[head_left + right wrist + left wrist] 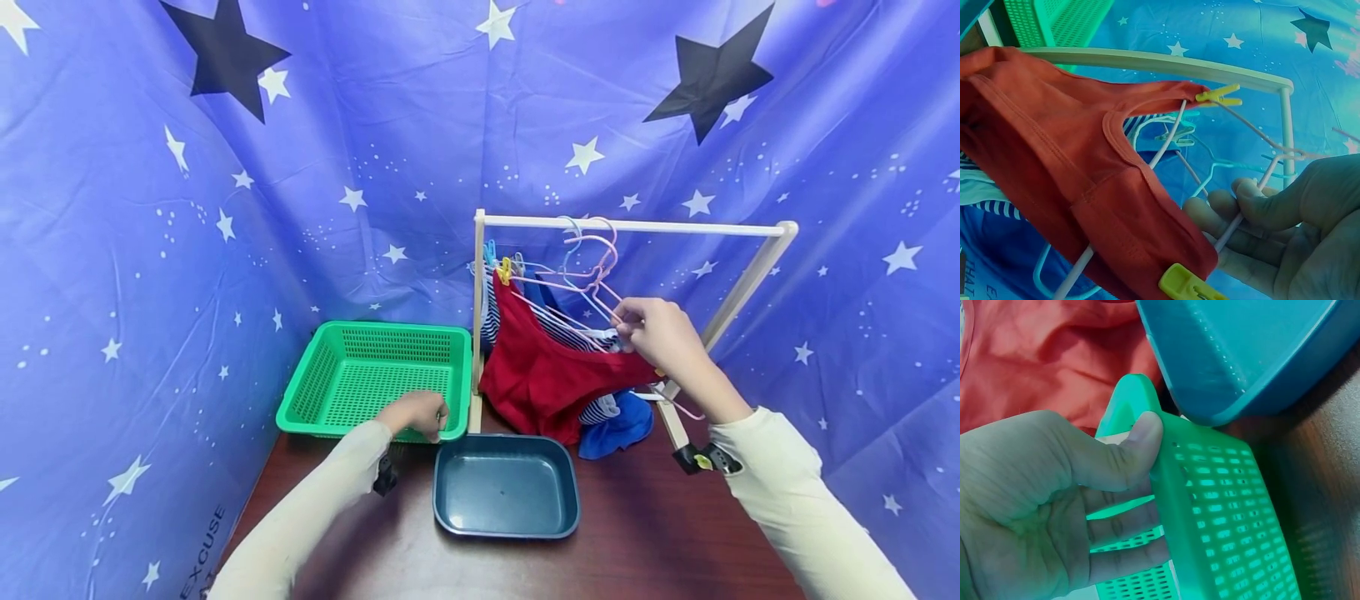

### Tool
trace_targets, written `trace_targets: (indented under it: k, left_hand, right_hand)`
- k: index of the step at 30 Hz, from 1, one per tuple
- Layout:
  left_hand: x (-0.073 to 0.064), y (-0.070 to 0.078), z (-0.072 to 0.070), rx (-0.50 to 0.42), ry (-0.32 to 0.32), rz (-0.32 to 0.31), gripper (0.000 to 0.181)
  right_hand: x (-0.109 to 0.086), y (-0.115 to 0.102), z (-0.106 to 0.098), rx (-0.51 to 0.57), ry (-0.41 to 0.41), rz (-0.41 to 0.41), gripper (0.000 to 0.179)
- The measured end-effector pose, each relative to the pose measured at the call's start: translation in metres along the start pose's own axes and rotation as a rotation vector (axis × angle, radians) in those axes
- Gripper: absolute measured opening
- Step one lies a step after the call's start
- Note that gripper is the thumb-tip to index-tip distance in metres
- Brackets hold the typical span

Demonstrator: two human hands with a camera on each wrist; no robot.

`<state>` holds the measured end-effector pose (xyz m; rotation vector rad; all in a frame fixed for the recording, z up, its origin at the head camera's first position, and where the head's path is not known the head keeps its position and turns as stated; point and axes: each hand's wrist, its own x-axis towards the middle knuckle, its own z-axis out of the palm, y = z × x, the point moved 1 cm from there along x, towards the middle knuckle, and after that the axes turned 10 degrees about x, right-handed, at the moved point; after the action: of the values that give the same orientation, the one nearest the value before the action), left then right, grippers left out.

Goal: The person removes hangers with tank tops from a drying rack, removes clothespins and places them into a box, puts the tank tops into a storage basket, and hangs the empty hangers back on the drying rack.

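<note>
My right hand (pixel 660 332) pinches the side of a pink hanger (pixel 1235 228) between thumb and fingers. From that hanger hang red briefs (pixel 532 367), held by a yellow clothespin (pixel 505 271) at one end and another yellow clothespin (pixel 1188 284) near my hand. At the left, my left hand (pixel 423 414) grips the near right corner of a green basket (pixel 375 327), thumb over the rim and fingers on the inner side. Behind the red briefs hang a striped garment (pixel 489 317) and a blue garment (pixel 617 427), both partly hidden.
A wooden rack (pixel 637 225) carries the hangers on its top bar, including a light blue hanger (pixel 567 258). In front of it sits a dark blue tray (pixel 506 492) on the brown table (pixel 645 533). A purple star-patterned cloth (pixel 420 100) surrounds the table.
</note>
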<state>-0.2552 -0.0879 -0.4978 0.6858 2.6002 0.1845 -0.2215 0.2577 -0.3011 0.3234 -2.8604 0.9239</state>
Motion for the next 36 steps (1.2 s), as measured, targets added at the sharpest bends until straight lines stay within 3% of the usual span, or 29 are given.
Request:
trace_targets:
  k: [10, 18, 23, 29, 36]
  left_hand:
    - [0.003, -0.001, -0.001, -0.056, -0.041, -0.035, 0.029]
    - [0.0, -0.002, 0.001, -0.077, -0.021, -0.02, 0.035]
    - [0.0, -0.005, 0.004, -0.075, 0.003, -0.018, 0.041]
    - [-0.001, -0.009, 0.006, -0.106, 0.031, -0.011, 0.042]
    - [0.0, -0.015, 0.014, -0.111, 0.086, 0.003, 0.029]
  right_hand:
    - [-0.017, 0.01, -0.01, -0.005, 0.011, -0.009, 0.009]
    - [-0.038, 0.032, -0.019, 0.039, 0.181, -0.074, 0.012]
    - [-0.048, 0.038, -0.014, 0.07, 0.234, -0.113, 0.016]
    - [-0.052, 0.034, 0.0, 0.065, 0.247, -0.164, 0.018]
    - [-0.051, 0.029, 0.013, 0.08, 0.159, -0.168, 0.015]
